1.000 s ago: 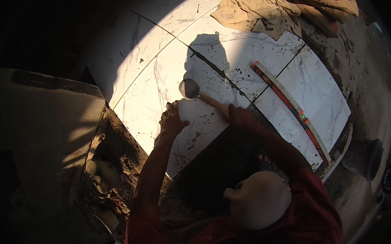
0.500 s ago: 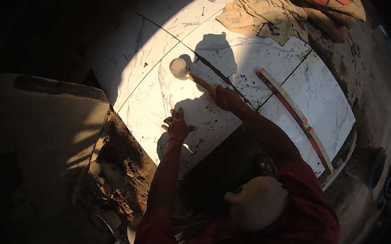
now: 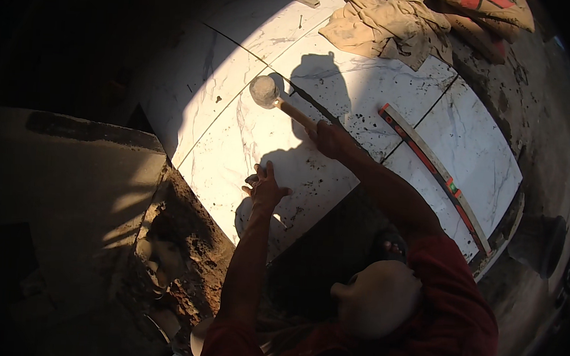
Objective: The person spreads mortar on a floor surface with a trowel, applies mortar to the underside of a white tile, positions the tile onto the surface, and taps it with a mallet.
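I see the right hand [image 3: 330, 139] clasped round a round-headed, wooden-handled mallet [image 3: 271, 97]; the left hand [image 3: 266, 191] splayed over white, veined tile [image 3: 216, 144].

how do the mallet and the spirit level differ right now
The mallet is gripped in the right hand, while the spirit level lies with no hand on it. The mallet has a rounded grey head on a slim brown handle; the spirit level is one long bar, red and grey. The spirit level looks clearly longer than the mallet. Both appear against white, grey-veined tiles.
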Tool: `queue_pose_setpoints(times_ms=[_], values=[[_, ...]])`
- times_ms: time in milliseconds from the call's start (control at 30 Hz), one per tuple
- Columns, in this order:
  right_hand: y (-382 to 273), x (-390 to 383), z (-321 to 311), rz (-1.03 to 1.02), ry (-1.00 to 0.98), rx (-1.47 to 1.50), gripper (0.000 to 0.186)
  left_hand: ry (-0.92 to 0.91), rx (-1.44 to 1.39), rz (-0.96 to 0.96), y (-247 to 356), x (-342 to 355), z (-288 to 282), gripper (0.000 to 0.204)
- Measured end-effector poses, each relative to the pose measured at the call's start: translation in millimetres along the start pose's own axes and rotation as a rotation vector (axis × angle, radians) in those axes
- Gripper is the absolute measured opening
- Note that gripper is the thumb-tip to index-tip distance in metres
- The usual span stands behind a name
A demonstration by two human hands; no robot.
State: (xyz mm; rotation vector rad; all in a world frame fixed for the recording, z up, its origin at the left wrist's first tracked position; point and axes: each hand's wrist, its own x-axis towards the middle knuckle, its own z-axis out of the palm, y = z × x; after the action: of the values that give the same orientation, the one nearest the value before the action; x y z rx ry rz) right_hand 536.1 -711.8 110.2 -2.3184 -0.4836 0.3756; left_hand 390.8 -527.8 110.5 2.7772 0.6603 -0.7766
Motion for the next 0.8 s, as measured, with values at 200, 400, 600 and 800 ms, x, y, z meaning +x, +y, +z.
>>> queue_pose_setpoints(times_ms=[200,400,600,800], values=[[-7,-4,2,0.068,-0.115,-0.014,0.047,0.023,-0.027,0.009,-10,5,5,0.116],[1,-19,4,0.044,-0.091,-0.043,0.047,0.027,-0.012,0.028,-7,4,3,0.114],[4,-61,-7,0.085,-0.230,-0.075,0.047,0.033,0.025,0.026,-6,0,1,0.114],[15,-111,-12,0.011,-0.212,-0.071,0.041,0.006,0.026,0.012,-2,0,0,0.113]])
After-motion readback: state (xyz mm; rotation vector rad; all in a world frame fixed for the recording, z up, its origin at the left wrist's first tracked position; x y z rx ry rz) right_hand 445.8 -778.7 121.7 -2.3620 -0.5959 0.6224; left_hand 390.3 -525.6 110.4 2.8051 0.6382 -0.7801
